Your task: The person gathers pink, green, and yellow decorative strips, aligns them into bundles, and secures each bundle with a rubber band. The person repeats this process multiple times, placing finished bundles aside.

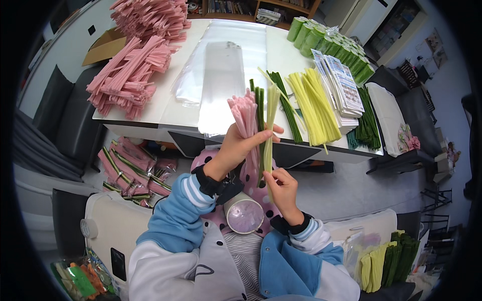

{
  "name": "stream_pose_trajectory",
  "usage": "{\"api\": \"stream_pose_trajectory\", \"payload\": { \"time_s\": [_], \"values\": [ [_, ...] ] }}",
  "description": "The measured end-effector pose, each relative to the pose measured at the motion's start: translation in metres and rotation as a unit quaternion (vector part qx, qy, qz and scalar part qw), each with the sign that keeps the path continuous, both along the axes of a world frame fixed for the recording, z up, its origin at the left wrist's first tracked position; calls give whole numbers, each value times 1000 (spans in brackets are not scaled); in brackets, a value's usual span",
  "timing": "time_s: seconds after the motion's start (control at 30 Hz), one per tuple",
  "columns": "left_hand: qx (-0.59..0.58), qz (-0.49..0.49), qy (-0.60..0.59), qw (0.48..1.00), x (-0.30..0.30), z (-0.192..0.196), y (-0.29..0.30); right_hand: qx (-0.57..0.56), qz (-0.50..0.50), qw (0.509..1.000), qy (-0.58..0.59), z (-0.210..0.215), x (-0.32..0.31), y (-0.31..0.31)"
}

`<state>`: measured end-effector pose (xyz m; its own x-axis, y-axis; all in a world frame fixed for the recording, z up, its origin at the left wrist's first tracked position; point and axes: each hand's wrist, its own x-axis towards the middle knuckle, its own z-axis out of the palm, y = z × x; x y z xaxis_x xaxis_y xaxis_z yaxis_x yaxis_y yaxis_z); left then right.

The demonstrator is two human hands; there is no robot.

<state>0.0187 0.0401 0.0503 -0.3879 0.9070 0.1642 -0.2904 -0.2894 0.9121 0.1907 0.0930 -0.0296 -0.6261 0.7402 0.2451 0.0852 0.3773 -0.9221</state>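
Note:
My left hand [241,144] is closed round a mixed bundle of upright pipe cleaners in front of the table edge. In it are pink pipe cleaners [243,114], a few dark green pipe cleaners [259,108] and pale yellow pipe cleaners [271,108]. Lower down, my right hand [284,193] pinches the bottom ends of the yellow ones between thumb and fingers. A white cylindrical tub [244,215] sits in my lap beneath the hands. Just beyond the bundle, loose dark green stems [287,106] and a pile of yellow pipe cleaners [315,108] lie on the table.
Clear plastic sleeves [221,75] cover the middle of the white table. Pink bundles [133,75] are heaped at left. Stacked printed sheets [339,88] and wrapped green rolls [326,45] stand at right. Bagged sets [133,168] lie on the floor; a phone [118,264] rests beside me.

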Motion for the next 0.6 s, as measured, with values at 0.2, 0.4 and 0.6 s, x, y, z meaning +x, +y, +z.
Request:
{"api": "stream_pose_trajectory", "payload": {
  "time_s": [0.2,0.4,0.6],
  "values": [
    [3,-20,51,999,2,8,-5,17,123,989,-78,25,10,8],
    [8,-69,130,989,5,25,-15,117,101,987,51,134,16,54],
    [-1,-67,161,985,9,37,-22,327,174,927,58,199,-27,51]
  ]
}}
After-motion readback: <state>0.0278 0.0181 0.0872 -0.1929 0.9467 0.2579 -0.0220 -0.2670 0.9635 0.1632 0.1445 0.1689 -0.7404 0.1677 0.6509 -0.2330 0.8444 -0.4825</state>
